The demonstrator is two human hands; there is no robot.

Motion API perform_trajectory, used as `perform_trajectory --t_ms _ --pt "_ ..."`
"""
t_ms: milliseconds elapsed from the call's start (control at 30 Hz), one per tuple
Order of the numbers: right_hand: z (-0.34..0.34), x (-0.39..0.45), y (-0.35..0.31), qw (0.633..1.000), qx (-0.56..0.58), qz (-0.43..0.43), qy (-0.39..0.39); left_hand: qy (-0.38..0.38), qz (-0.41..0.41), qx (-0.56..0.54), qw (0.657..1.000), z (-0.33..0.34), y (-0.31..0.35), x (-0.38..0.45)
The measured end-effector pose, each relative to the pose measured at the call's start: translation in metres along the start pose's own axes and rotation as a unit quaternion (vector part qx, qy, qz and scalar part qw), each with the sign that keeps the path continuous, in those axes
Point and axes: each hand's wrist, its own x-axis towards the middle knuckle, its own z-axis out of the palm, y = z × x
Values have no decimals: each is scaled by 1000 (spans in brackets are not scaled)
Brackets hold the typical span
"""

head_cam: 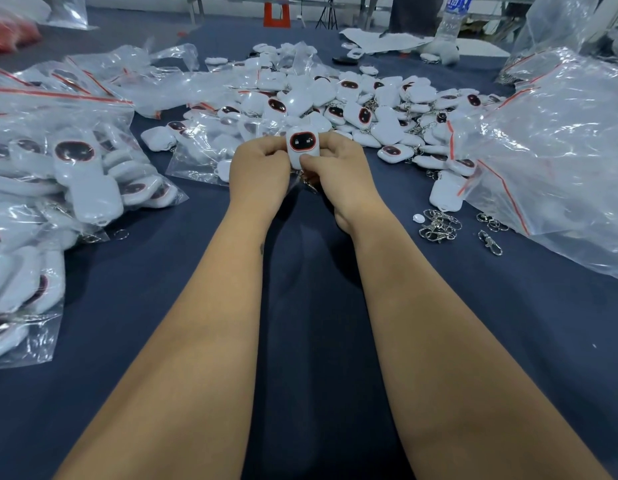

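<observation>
Head view: we pinch white fob (302, 147) between left hand (259, 168) and right hand (338, 171); bagged fobs (75, 174) left look done, loose pile (352, 109) far awaits, we judge.

Light is cool, even and fairly bright, coming from overhead, with no hard shadows. My arms (203, 323) leave only a soft dark patch on the navy cloth (144, 258) between them. There's heavy white glare on the clear bags (560, 150), worst on the right. The white fob (302, 147) pinched in my left hand (259, 171) and right hand (342, 174) is sharp. The red heap (13, 34) top left is smeared. Wide-angle bend stretches my arms at the bottom edge, and the far background is soft.
</observation>
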Motion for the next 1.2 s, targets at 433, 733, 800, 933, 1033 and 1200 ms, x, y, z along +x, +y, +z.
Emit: perform_trajectory --t_ms 433,733,800,933,1033,1200 --pt "1 0 0 1000 2 3 -15 -10 -15 -9 1000 1 1 -1" --pt "0 -3 -4 1000 18 -7 10 -15 5 1 1000 1 2 -1" --pt "0 -2 -4 1000 12 -10 13 -13 1 2 1000 2 3 0" --pt "1 -2 -3 1000 15 -17 14 -12 -12 6 1000 1 2 0" --pt "0 -2 -2 1000 13 -13 11 -12 -9 22 1000 2 1 1" --pt "0 -3 -3 1000 9 -15 14 -16 -25 18 999 3 0 2"
